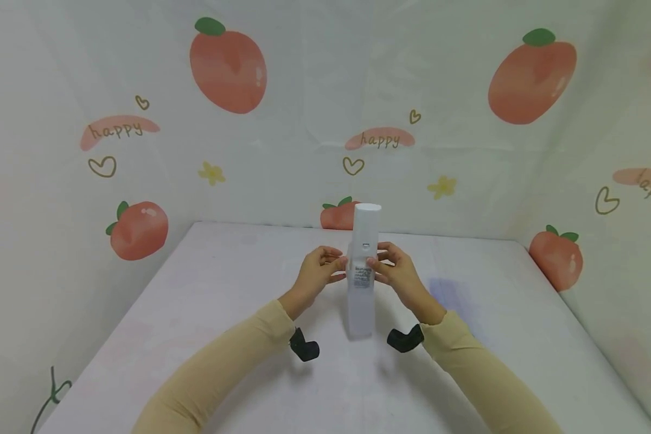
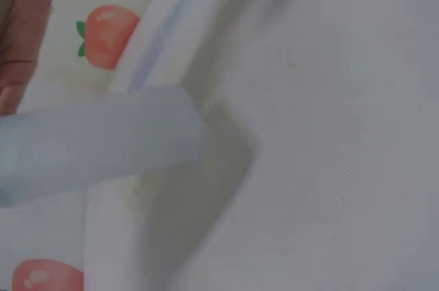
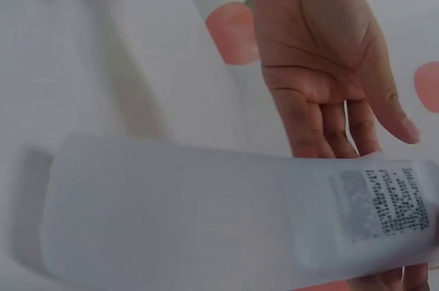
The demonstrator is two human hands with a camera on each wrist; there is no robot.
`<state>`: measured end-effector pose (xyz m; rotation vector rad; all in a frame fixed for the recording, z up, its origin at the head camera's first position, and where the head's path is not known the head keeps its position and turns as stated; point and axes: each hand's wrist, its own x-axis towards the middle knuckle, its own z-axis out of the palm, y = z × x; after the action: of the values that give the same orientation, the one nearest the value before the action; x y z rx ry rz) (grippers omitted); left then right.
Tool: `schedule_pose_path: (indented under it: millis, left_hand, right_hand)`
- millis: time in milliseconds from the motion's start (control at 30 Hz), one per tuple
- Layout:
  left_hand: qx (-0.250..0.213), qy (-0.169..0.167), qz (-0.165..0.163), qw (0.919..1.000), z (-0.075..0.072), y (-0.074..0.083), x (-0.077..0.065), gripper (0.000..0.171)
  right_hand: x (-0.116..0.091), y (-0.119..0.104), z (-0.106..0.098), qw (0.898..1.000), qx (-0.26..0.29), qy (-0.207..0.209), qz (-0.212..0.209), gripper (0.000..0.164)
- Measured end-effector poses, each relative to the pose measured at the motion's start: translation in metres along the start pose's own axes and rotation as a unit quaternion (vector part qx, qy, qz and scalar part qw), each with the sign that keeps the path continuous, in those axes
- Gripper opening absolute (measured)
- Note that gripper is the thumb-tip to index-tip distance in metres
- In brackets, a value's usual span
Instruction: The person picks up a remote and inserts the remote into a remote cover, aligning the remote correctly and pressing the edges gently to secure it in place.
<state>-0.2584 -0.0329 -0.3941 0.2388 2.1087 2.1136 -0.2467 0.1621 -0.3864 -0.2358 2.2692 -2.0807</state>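
Note:
Near the middle of the table is a tall, narrow white container with an oval top, a small square mark and a printed label. Its lower part looks smooth and frosted. In the left wrist view, the end stands clear of its shadow on the table. My left hand holds the container's left side, the fingers partly behind it. On the other side my right hand grips it beside the label, thumb towards the front and fingers behind. The contact of some fingers is hidden.
A white cloth covers the table, with a faint bluish patch on the right. Behind stands a white curtain with printed fruit. Black wrist mounts hang under the sleeves. A dark cord lies at lower left.

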Motion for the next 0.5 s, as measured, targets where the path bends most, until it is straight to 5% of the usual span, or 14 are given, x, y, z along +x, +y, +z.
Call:
schedule_pose_path:
  millis: [300, 500]
  left_hand:
    - [0.020, 0.008, 0.008, 0.9997, 0.004, -0.004, 0.001, 0.021]
    - [0.034, 0.054, 0.006, 0.9980, 0.004, 0.004, 0.002, 0.017]
  right_hand:
    - [-0.002, 0.001, 0.003, 1.000, 0.013, 0.009, -0.008, 0.038]
    - [-0.002, -0.003, 0.006, 0.999, -0.033, -0.024, -0.005, 0.039]
